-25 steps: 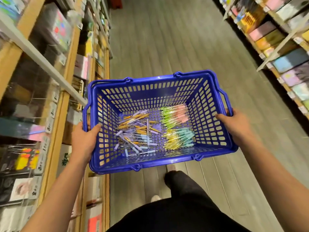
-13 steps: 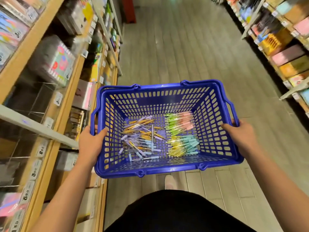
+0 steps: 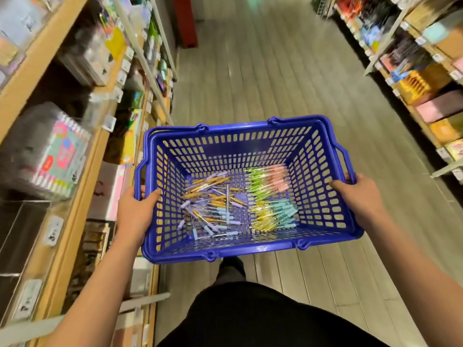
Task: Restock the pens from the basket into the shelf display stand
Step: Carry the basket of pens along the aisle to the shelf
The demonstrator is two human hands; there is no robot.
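A blue plastic basket point(image 3: 235, 251) is held level in front of me over the aisle floor. My left hand point(image 3: 134, 211) grips its left rim and my right hand point(image 3: 358, 199) grips its right rim. On the basket's bottom lie several pens: a loose pile of purple, orange and pale blue pens point(image 3: 213, 209) at the left, and bundles of green, pink, yellow and teal pens point(image 3: 270, 199) at the right. No pen display stand can be told apart on the blurred shelves.
Wooden shelves point(image 3: 75, 186) packed with stationery and price tags run along my left. A second row of stocked shelves point(image 3: 426, 78) lines the right. A grey plank floor point(image 3: 263, 71) stretches ahead, with a red object point(image 3: 185, 21) at the far left end.
I have moved forward along the aisle; the shelves have slid past. The basket sits lower in view. Both hands keep the same hold on its rims.
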